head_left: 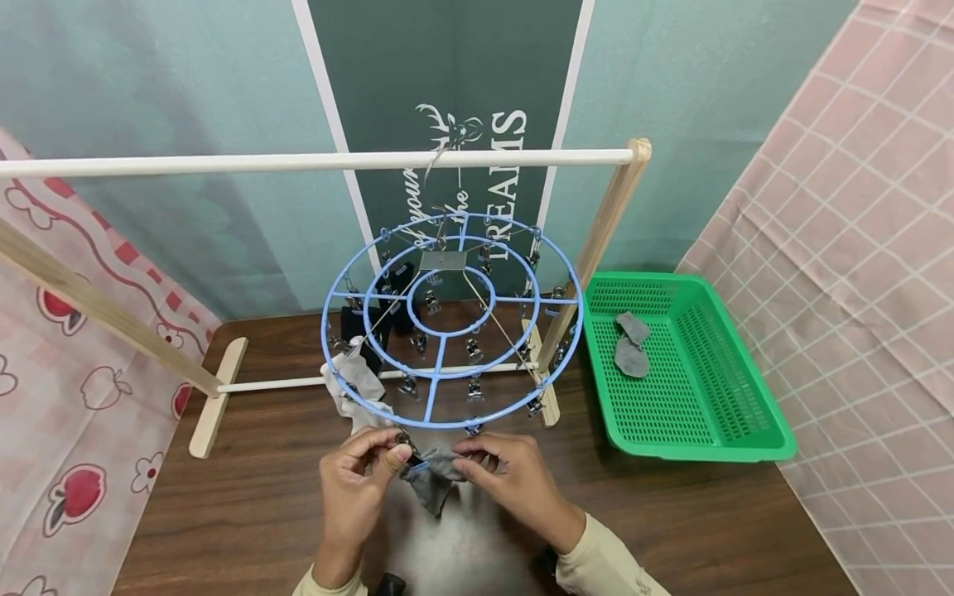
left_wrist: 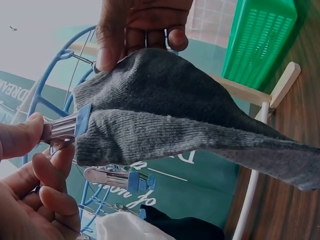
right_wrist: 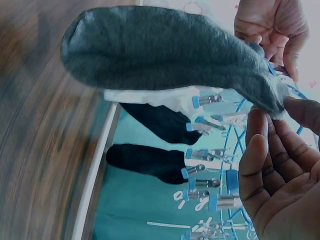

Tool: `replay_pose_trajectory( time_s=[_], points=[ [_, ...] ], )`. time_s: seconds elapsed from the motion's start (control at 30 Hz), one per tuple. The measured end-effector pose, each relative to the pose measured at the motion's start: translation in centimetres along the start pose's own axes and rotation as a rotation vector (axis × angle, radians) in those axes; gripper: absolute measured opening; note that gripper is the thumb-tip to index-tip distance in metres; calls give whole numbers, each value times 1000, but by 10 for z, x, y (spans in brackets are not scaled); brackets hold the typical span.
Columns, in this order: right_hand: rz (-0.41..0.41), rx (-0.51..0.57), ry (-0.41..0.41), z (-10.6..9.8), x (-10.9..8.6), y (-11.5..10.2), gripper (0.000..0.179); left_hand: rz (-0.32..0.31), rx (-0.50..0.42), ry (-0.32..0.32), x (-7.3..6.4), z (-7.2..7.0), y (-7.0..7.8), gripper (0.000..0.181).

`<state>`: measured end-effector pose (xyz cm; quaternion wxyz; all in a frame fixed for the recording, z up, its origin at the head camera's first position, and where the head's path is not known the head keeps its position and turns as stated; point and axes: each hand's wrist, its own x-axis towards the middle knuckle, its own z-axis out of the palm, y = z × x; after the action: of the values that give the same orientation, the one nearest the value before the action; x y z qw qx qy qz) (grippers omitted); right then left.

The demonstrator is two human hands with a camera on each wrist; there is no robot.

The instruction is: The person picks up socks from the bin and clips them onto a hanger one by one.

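A grey sock hangs below the near rim of a round blue clip hanger. My left hand pinches a metal clip with blue tips, which sits at the middle of the sock's cuff. At the cuff's other side, my right hand pinches the fabric between thumb and fingers. The sock's foot droops away from both hands. A white sock hangs from the hanger's left side, with two black socks beside it.
A white rod on a wooden stand carries the hanger by its hook. Several metal clips dangle from its rings. To the right, a green basket holds grey socks. The tabletop is brown wood.
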<state>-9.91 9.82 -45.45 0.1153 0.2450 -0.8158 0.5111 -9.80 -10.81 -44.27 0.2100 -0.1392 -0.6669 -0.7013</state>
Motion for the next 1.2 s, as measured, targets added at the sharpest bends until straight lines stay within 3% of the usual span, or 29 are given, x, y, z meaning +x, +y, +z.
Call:
replay_pose_trajectory(
  time_s=[0.3, 0.47, 0.63, 0.87, 1.2],
  points=[
    [7, -91, -52, -19, -6, 4, 1, 7, -38, -3, 0, -2, -1, 17],
    [1, -177, -89, -35, -7, 10, 5, -10, -28, -2, 1, -2, 0, 17],
    [96, -278, -166, -58, -3, 13, 6, -49, -22, 5, 0, -2, 0, 18],
    [202, -357, -296, -88, 4, 16, 2, -89, -93, 21, -2, 0, 2, 20],
    [291, -464, -328, -124, 18, 20, 4, -100, -70, -27, -2, -1, -2, 22]
  ],
)
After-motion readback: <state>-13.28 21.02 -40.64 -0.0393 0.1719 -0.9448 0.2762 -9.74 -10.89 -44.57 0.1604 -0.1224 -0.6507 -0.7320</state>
